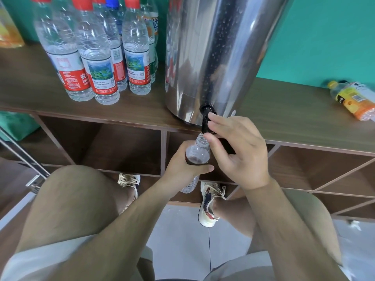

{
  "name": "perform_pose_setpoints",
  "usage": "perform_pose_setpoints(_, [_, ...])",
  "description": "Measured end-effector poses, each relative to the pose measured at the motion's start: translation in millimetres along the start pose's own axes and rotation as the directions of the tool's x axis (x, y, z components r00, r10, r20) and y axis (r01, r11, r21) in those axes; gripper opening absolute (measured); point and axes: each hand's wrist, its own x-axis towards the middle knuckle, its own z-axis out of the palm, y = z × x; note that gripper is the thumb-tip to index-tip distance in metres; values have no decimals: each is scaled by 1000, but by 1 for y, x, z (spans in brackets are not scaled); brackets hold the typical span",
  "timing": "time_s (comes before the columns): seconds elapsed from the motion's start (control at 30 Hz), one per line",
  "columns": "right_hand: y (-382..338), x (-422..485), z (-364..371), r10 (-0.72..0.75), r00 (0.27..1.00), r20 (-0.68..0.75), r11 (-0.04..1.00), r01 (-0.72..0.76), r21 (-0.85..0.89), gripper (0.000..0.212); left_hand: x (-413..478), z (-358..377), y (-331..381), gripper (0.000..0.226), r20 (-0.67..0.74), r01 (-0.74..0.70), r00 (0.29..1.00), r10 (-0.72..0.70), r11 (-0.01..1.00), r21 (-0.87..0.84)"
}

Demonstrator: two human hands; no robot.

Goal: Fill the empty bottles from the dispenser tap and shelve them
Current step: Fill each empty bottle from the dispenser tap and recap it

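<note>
While L hand [182, 166] grips, bottle [197, 153] upright, mouth under tap [205, 121].

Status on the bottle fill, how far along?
Done: capped bottles stand on the shelf top left of the dispenser, apparently filled. In hand: left hand grips an uncapped bottle under the tap, right hand touching it. Left: capping and shelving this one, plus a yellow-labelled bottle lying at right.
</note>
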Motion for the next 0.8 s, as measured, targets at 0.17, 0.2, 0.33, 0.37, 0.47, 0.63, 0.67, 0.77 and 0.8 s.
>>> perform_pose_setpoints(0.17, [-1,-2,1,67,998,-10,998,-67,-3,17,1,0,0,70,7,1,1000,-1,1000,10])
perform_pose_setpoints(0.2, [-2,-3,1,87,996,-16,996,-87,12,17,1,0,-1,70,6,3,1000,-3,1000,5])
perform_pose_setpoints(0.33, [7,-4,-6,141,990,-18,990,-140,23,14,2,0,-2,71,19,18,1000,-18,1000,14])
perform_pose_setpoints(0.37, [9,-4,-8,148,989,-11,989,-147,29,14,3,0,-2,71,21,20,1000,-20,1000,16])
perform_pose_setpoints(0.47, [10,-5,-10,129,992,16,989,-130,72,18,3,1,-4,71,13,15,1000,-16,1000,14])
perform_pose_setpoints(0.63, [11,-8,-9,114,991,75,988,-121,94,27,4,2,-7,71,9,13,1000,-13,1000,13])
perform_pose_setpoints(0.67, [11,-8,-8,116,990,78,988,-123,97,29,4,2,-6,71,9,14,1000,-14,1000,17])
perform_pose_setpoints(0.77, [11,-8,-7,113,990,82,988,-121,99,30,4,2,-6,71,3,13,1000,-13,999,34])
perform_pose_setpoints(0.8, [11,-8,-7,114,990,85,987,-122,103,30,4,2,-6,71,2,14,1000,-15,999,36])
